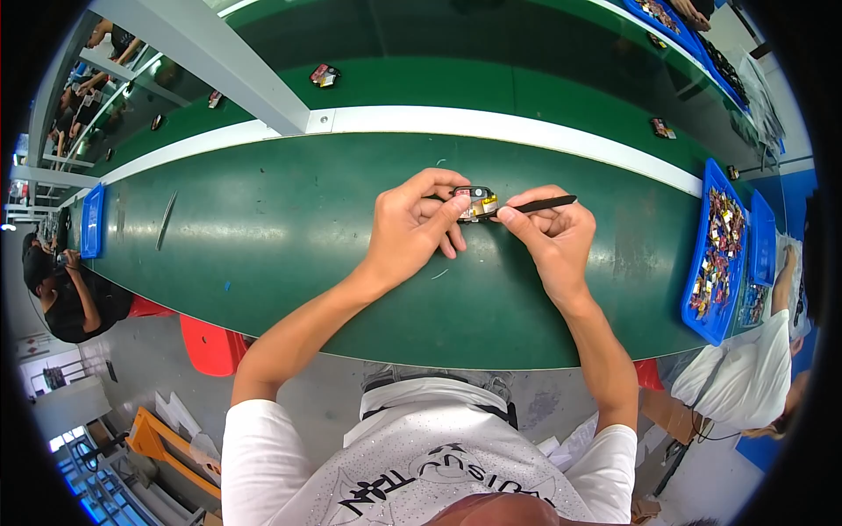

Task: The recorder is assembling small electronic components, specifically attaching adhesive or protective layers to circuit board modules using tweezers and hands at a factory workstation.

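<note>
Over the middle of the table, my left hand (412,219) is closed on a small oval electronic device (478,207), thumb on its near left edge. The device's black shell is open on top and shows red, silver and yellow parts inside. My right hand (557,237) pinches a slim black tool (548,203), perhaps tweezers. The tool's back end points right and slightly away from me, while its tip is hidden behind my fingers at the device's right edge. My right fingertips are close against the device; whether they touch it I cannot tell.
The green table (289,237) holds metal tweezers (167,219) at left. A blue tray (717,254) of small wired parts stands at right. Beyond a white rail (526,127), a green belt (421,79) carries similar devices (324,75). A grey post (210,61) rises at left. Other people sit on both sides.
</note>
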The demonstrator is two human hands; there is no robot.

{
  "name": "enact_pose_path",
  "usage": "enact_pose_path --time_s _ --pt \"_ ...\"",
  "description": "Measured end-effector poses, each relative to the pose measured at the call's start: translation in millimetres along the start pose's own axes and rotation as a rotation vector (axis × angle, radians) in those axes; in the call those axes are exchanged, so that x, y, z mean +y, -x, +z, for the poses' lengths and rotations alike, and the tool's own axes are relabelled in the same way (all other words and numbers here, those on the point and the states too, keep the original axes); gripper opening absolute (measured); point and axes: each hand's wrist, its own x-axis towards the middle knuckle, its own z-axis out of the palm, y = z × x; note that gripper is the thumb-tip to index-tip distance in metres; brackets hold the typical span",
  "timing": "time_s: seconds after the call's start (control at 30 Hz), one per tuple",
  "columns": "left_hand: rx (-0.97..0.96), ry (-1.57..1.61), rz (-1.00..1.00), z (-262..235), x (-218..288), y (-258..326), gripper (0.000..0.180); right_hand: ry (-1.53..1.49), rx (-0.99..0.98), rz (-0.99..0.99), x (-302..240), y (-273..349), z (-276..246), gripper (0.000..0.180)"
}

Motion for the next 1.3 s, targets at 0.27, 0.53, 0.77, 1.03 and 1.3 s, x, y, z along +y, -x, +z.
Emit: enact_pose_path --time_s 0.27,0.53,0.77,1.03,1.3 --pt "-0.097 0.204 -0.111 -3.4 4.5 -4.7 0.027 0.262 0.028 -0.374 1.7 3.5 -1.2 0.010" --pt "-0.094 0.218 -0.090 -4.5 2.2 -3.9 0.028 0.286 0.007 -0.365 2.6 3.2 -1.8 0.011" --pt "-0.085 0.219 -0.047 -4.5 2.0 -4.1 0.027 0.287 0.016 -0.388 2.1 3.0 -0.5 0.011" --pt "-0.087 0.217 -0.043 -4.4 2.1 -3.4 0.028 0.268 0.013 -0.350 4.2 3.6 -1.3 0.011" --pt "-0.090 0.244 -0.046 -3.2 1.9 -2.6 0.029 0.257 0.036 -0.374 3.2 5.4 2.5 0.011"
